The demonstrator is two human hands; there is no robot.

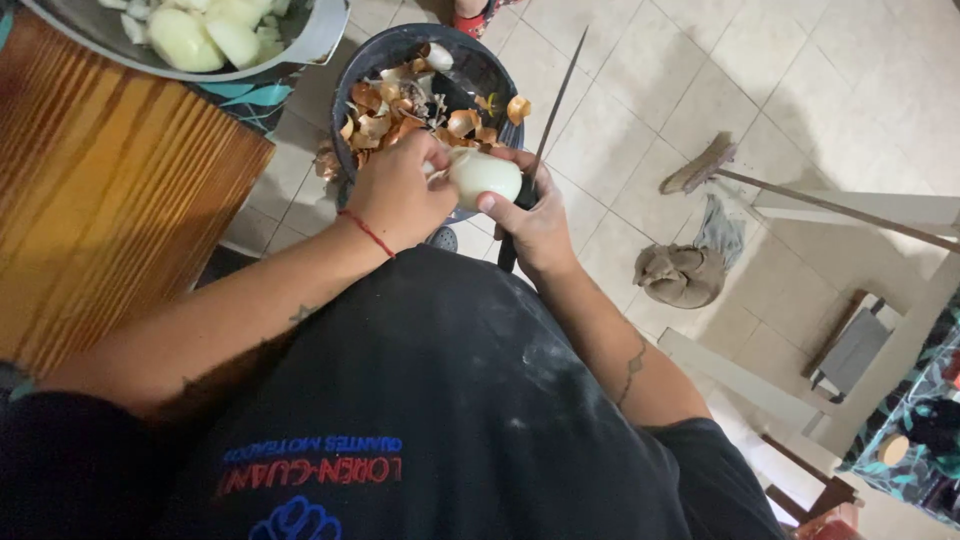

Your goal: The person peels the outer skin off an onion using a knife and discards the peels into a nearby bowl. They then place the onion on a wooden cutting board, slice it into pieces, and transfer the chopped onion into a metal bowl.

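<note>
Head view: left hand (pixel 400 195) and right hand (pixel 530 220) grasp peeled onion (pixel 485 177); right also grips knife (pixel 555 95), blade toward 1 o'clock.

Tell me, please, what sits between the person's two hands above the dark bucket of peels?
A peeled pale onion, gripped between the left hand and the right hand, which also holds a knife; head view.
</note>
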